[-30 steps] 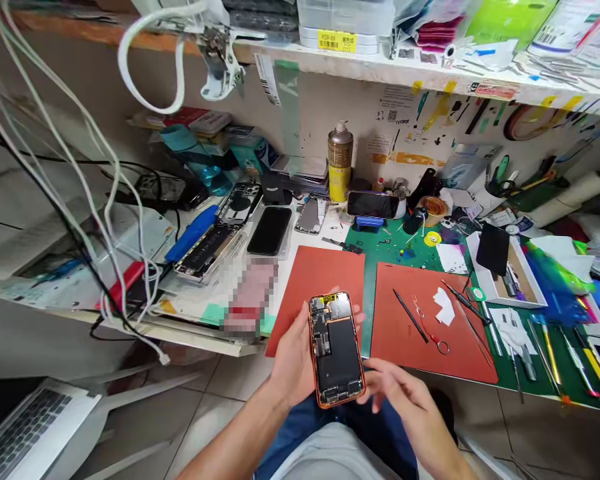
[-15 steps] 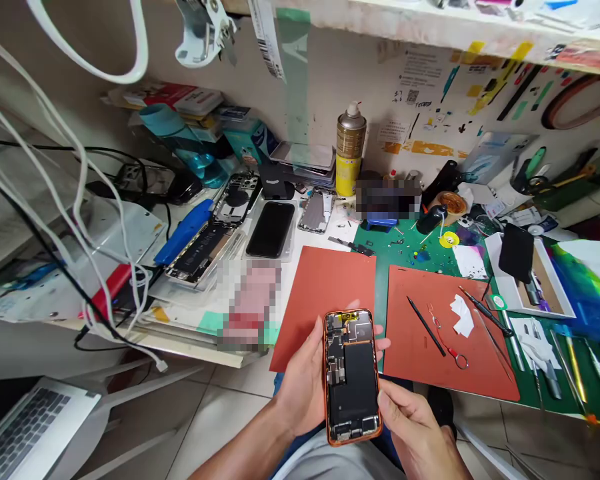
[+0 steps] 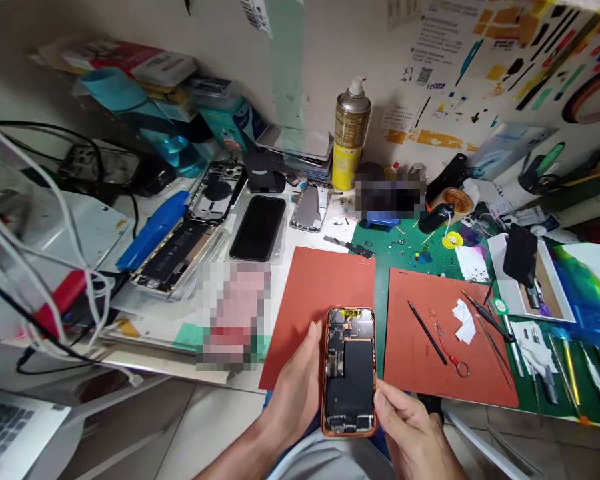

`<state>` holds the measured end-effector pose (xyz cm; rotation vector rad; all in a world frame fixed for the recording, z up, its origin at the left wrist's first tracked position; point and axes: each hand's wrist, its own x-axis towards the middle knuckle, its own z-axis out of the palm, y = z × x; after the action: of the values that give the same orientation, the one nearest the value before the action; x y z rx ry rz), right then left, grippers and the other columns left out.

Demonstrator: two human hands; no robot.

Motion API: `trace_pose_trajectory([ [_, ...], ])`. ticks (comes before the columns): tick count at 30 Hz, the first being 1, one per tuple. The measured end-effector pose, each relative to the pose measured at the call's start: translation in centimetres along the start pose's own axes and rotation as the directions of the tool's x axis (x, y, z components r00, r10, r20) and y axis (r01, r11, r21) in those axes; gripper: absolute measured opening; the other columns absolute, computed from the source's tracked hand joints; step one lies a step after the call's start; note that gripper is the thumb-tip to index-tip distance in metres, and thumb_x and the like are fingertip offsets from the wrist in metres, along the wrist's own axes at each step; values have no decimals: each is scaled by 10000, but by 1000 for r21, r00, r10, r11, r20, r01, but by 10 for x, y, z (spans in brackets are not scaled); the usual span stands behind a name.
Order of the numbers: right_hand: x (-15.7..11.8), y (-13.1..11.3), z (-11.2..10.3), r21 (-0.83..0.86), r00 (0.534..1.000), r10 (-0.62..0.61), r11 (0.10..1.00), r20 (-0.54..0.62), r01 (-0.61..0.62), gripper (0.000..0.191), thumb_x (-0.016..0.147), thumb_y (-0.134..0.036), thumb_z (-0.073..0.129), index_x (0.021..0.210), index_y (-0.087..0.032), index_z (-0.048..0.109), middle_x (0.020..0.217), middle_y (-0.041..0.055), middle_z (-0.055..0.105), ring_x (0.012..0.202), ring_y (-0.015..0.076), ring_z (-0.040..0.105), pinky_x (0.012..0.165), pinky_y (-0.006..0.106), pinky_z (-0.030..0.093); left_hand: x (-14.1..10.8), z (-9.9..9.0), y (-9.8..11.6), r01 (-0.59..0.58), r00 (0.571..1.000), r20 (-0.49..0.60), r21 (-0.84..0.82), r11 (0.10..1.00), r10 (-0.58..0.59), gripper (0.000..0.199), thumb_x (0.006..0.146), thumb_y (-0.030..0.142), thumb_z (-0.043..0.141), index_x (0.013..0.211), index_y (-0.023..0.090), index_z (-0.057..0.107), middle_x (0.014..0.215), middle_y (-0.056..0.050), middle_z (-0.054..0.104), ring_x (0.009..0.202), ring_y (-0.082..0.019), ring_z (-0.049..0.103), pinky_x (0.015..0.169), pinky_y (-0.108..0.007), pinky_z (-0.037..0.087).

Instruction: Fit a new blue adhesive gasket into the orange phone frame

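Note:
An opened phone (image 3: 351, 377) in an orange frame lies face up over my lap, its black battery and inner parts showing. My right hand (image 3: 410, 427) pinches its lower right edge between thumb and fingers. Along the phone's left edge is my left hand (image 3: 297, 373), held out flat with the fingers extended; whether it touches the frame I cannot tell. Just beyond the phone lies a red-brown mat (image 3: 325, 280). A second such mat (image 3: 405, 373), to the right, carries a black stick tool (image 3: 427, 332), tweezers and a torn white scrap (image 3: 464, 320).
A dark phone (image 3: 258, 228), opened phone parts (image 3: 173, 257) and a blue tool (image 3: 155, 227) lie at the left. A spray can (image 3: 351, 133) stands at the back. On the right are a white tray (image 3: 555, 287) and several hand tools. White cables (image 3: 75, 227) hang at the far left.
My left hand's fingertips no longer show past the phone's right edge; that hand is now beside the left edge. My right hand keeps its hold. The camera view has shifted closer.

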<state>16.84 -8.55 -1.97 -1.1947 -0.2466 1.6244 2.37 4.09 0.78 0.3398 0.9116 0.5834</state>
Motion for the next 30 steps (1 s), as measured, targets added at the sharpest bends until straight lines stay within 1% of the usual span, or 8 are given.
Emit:
trace_pose_trajectory([
  [3,8,11,10,26,995,-57,998,-86,59,460,939,-586,804,1269,-268,844,1106,108,845,1064,308,761,1059,482,568,-1,-10,-4,-85,980,-130,413,907,152,962,873,731,759,1662,298,418,1657,-136,544,1533,-366,525,1268,-529,427],
  [8,22,24,29,-7,978,-122,992,-167,123,505,882,-683,819,1074,-220,881,849,62,800,821,238,721,838,377,605,1,-6,-4,-39,936,-114,906,421,332,1207,791,683,785,1743,253,181,1648,-203,519,1540,-443,504,1230,-672,440],
  [13,27,24,45,-35,988,-137,990,-70,134,560,915,-732,748,1053,-200,855,808,46,765,716,205,694,709,329,590,11,2,-3,-158,853,141,987,-9,503,1058,896,537,672,1731,129,167,1550,-255,591,1462,-467,567,1088,-668,566],
  [20,14,-8,34,-308,991,-94,949,-93,61,582,930,-773,696,1000,-210,821,731,21,706,609,162,651,539,245,484,24,-15,3,-327,644,504,861,-389,575,880,964,276,607,1734,161,197,1376,-232,677,1226,-426,702,938,-592,636],
  [22,5,-27,10,-593,920,-313,796,-235,119,486,1008,-664,667,934,-207,812,735,27,690,631,155,629,568,250,465,25,-20,7,-373,600,583,809,-453,548,852,996,249,602,1744,206,195,1464,-225,636,1286,-416,669,1010,-600,609],
  [25,0,-56,-32,-882,663,-690,462,-289,96,363,1069,-547,619,1009,-230,787,924,67,740,808,204,699,690,287,521,25,-26,15,-387,597,615,783,-487,515,815,1024,208,591,1746,271,219,1524,-181,606,1349,-392,625,1098,-591,562],
  [26,1,-62,-44,-928,626,-734,371,-264,43,348,1082,-531,593,1064,-232,770,996,81,745,865,221,717,728,303,533,24,-27,17,-394,603,621,777,-491,501,811,1025,192,588,1744,283,225,1520,-167,610,1347,-380,623,1113,-579,554],
  [30,14,-72,-75,-985,686,-711,67,-158,-157,383,1133,-484,437,1115,-218,713,1100,115,720,893,267,729,694,348,494,22,-30,23,-433,639,645,752,-497,420,810,1007,122,574,1728,310,257,1522,-121,619,1342,-329,617,1122,-524,562],
])
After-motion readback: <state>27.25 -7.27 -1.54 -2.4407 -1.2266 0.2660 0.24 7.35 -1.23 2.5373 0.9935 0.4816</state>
